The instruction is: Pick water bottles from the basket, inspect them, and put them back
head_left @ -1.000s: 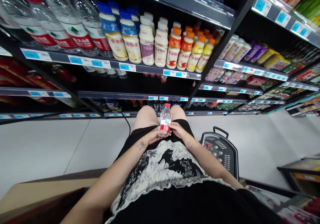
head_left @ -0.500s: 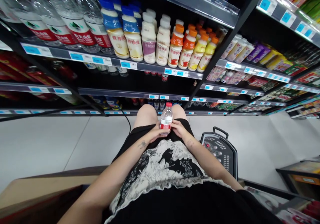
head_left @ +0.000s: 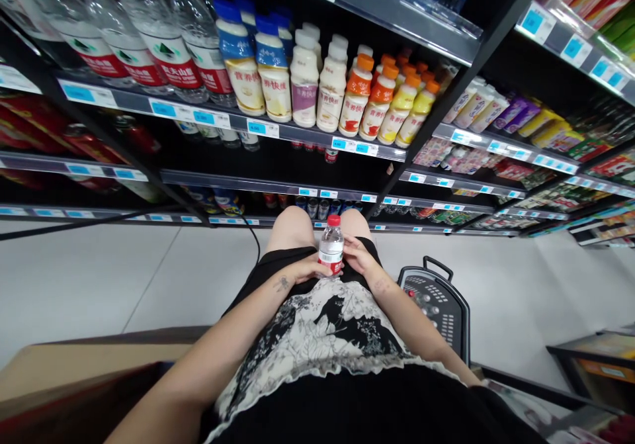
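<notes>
while the person sits by the shelf [head_left: 317, 141], both hands keep the small water bottle [head_left: 331, 248] standing on the lap: left hand [head_left: 310, 270] and right hand [head_left: 359, 259] each wrap its sides.

Base of small water bottle [head_left: 331, 247] hidden between left hand [head_left: 308, 270] and right hand [head_left: 361, 257]; label text too small to read. Large water bottles [head_left: 124, 34] cut off at top and left edges. Cans [head_left: 317, 207] on lowest shelf [head_left: 317, 196] partly hidden behind knees. Price tags [head_left: 163, 109] unreadable. Cardboard box [head_left: 74, 371] cut off at bottom left edge.
</notes>
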Demonstrator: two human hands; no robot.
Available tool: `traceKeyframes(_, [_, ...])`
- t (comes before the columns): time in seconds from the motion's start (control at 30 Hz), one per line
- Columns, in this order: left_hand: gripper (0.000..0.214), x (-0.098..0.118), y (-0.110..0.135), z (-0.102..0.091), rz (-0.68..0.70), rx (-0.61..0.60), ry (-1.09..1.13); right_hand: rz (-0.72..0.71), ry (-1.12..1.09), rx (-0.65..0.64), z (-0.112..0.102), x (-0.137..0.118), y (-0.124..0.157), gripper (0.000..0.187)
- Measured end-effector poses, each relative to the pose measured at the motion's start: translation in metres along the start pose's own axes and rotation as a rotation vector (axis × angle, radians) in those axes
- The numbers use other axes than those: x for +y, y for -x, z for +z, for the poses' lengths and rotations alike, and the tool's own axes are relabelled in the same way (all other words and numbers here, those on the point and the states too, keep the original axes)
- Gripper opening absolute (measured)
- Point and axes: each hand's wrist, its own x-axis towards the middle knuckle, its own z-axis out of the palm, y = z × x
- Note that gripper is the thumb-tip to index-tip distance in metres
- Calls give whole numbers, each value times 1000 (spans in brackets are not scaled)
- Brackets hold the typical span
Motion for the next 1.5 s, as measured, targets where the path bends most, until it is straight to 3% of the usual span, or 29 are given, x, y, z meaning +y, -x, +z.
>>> traceKeyframes(0.1, [60,1,0,-1,-41,-44,-13,21,7,-90,1,-4,2,62])
traceKeyframes(0.2, [61,0,-2,-1,-49,-12,2,36,30,-132,2,-4,4,68])
traceKeyframes(0.4, [60,-2,-6,-2,-32,22,60,103,100,-39,5,0,6,35])
traceKeyframes(0.57, [52,0,-3,-2,-57,-11,46,102,95,-12,4,0,3,31])
traceKeyframes(0.8, [70,8,0,14,-63,223,-50,68,63,34,-2,5,0,32])
traceKeyframes(1.0, [77,9,2,11,-49,130,-55,32,11,27,-10,13,-9,55])
traceKeyframes(1.1, [77,10,3,9,-42,107,1,56,-20,13,-14,15,-13,45])
traceKeyframes(1.5, [70,12,4,11,-18,93,-98,83,-74,33,-16,13,-11,42])
